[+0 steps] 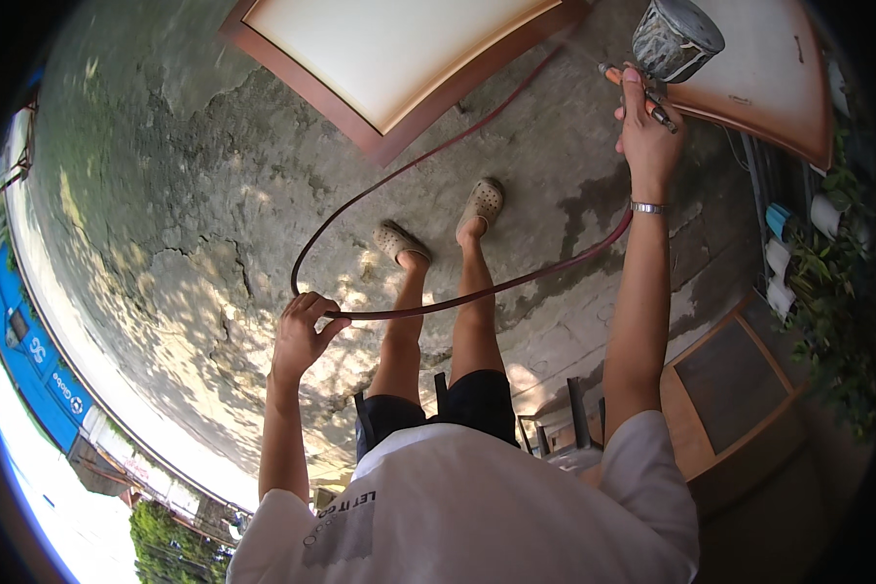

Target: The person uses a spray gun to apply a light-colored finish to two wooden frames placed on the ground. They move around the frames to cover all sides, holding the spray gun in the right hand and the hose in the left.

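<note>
Nearest, the dk. red hose (399,313) is held in the L hand (304,336): fingers curled over it, thumb closed against it, no gap left in the grip. That hand is held out low, L of the legs (477,346).

Farther fwd., the R hand (649,141) is raised, its wrist ringed by a silver band (649,207). The spray gun (664,115) is gripped there, hand closed round it, thumb laid on top; the other fingers are mostly hidden, so trigger contact can't be told.

Hose is slim & smooth-looking. One run is bowed in front of the legs & lost at the R wrist; the other is looped fwd. across the ground, past the edge of the framed panel. Its join to the gun can't be seen.

Gun is dark metal w/ an orange section, its ends showing on both sides of the hand. Just beyond it the cup (678,39) is seen tilted, dk. grey, smeared w/ pale streaks.

Below, tan clogs (482,206) are planted on cracked grey concrete (204,175), stained darker in spots. Farther out, the framed panel (389,58) is off-white w/ a red-brown border; at R a 2nd panel (769,58), whitish w/ brown-shaded edges, is partly covered by the cup. Far L, a blue banner (29,350) is seen.
</note>
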{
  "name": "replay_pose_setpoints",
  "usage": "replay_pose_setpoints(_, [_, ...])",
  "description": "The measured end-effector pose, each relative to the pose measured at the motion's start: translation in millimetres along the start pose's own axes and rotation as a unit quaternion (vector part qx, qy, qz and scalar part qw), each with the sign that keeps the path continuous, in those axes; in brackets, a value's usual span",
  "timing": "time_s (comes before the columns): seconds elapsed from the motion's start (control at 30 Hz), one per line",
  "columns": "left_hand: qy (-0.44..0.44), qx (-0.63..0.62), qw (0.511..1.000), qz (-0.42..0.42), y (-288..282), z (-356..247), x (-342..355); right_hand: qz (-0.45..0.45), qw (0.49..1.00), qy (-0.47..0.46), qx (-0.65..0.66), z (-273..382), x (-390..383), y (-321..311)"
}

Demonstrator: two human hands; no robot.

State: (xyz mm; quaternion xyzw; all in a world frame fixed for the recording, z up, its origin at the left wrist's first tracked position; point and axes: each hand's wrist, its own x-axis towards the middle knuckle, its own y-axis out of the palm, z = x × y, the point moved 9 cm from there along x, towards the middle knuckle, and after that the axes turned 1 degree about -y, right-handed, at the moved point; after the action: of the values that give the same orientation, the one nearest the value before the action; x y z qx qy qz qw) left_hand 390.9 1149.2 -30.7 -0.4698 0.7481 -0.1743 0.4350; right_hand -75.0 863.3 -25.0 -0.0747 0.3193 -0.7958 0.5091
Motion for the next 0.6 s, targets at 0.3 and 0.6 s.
replay_pose_setpoints(0.3, [0.018, 0.028, 0.999, 0.006, -22, 48, -51, 0.155, 0.982, -0.096, 0.047, 7, -174, 69])
replay_pose_setpoints(0.6, [0.033, 0.030, 0.998, 0.041, -20, 73, -69, 0.270, 0.942, -0.167, 0.105, 3, -290, 101])
